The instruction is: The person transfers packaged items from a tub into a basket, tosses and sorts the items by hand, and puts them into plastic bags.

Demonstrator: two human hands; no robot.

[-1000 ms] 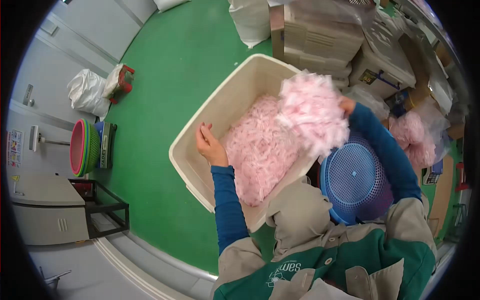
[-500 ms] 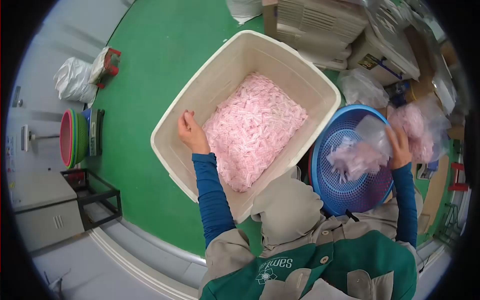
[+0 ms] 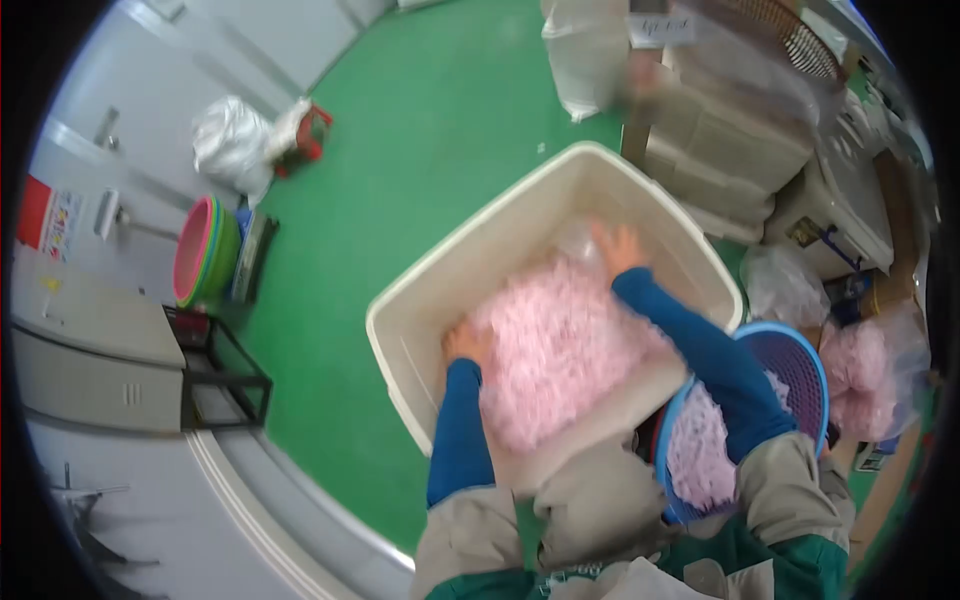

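Pink packets (image 3: 560, 350) lie heaped in the cream tub (image 3: 672, 232). The right hand (image 3: 622, 250), grip spread wide, is at their far edge; the left hand (image 3: 468, 345), beside them, blurs: I cannot tell its grip.

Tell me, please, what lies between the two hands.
The head view shows heaped pink pieces in the cream tub between the left hand and right hand.

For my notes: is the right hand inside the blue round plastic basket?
No, the right hand shows within the cream rectangular plastic tub.
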